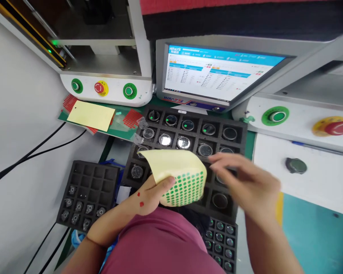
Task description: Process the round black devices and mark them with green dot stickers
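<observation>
My left hand (pixel 153 195) grips a pale yellow sheet (pixel 171 161) by its lower left edge, thumb on top. Rows of small round green stickers cover the sheet's lower right part. The sheet curls above a black foam tray (pixel 241 142) of round watch-like parts. Some parts in the back row bear a green dot. To the right of the sheet, my right hand (pixel 248 182) hovers over the tray's right side, blurred, thumb and forefinger close together. Whether anything small is between those fingertips cannot be made out.
A monitor (pixel 217 76) stands behind the tray, between white panels with green and red buttons. A smaller foam tray (pixel 85 167) lies left, another (pixel 231 258) below. One dark round part (pixel 296 166) rests on white paper (pixel 268 182) at right.
</observation>
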A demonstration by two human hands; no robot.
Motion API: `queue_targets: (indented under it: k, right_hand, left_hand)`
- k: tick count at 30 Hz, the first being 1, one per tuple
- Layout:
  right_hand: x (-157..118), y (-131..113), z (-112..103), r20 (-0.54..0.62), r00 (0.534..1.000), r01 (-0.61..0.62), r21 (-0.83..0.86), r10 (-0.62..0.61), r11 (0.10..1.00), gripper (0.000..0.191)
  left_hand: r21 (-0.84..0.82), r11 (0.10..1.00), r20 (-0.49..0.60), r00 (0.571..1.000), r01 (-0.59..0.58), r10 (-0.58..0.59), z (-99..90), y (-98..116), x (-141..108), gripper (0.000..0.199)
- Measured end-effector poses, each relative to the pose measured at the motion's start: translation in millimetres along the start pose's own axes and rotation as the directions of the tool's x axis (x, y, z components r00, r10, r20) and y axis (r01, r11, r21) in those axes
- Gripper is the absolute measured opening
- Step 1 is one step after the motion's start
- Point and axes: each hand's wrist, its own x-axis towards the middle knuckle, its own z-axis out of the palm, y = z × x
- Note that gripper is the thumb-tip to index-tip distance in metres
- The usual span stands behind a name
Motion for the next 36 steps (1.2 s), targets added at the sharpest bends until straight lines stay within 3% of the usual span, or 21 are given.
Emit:
queue_targets:
  k: [2,3,7,11,23,30,36]
  right_hand:
    - [25.0,30.6,-10.6,-0.149,0.952,-0.279,-0.050,0.269,0.959,0.009]
    - [38.1,47.7,-15.3,-0.111,0.940,-0.331,-0.053,0.324,0.942,0.011]
    - [74.2,103.0,-23.4,0.031,0.878,-0.476,-0.046,0.478,0.878,0.021]
    - [76.4,123.4,-19.9,0.086,0.836,-0.541,-0.039,0.542,0.840,0.024]
    - [73.1,131.5,-22.7,0.091,0.815,-0.571,-0.037,0.572,0.820,0.023]
    - [70.5,128.7,-42.8,0.072,0.863,-0.496,-0.059,0.499,0.866,0.026]
    - [76.8,134.4,-47.5,0.065,0.951,-0.296,-0.096,0.302,0.950,0.035]
  left_hand:
    - [-0.069,0.997,-0.048,0.999,-0.017,0.014,-3.1,-3.1,1.4,0.055]
    - [-0.093,0.995,-0.071,0.997,-0.028,0.022,-4.6,-3.7,1.9,0.056]
    - [-0.155,0.988,-0.135,0.991,-0.009,-0.012,-11.3,-3.4,2.1,0.060]
    - [-0.164,0.986,-0.177,0.984,-0.012,-0.018,-19.6,-4.8,3.4,0.063]
    - [-0.163,0.987,-0.165,0.986,0.009,-0.036,-22.1,-5.3,10.1,0.063]
    - [-0.139,0.990,-0.242,0.969,0.019,-0.052,-27.1,-3.8,10.8,0.066]
    - [-0.151,0.988,-0.326,0.943,0.016,-0.065,-21.6,1.7,9.5,0.065]
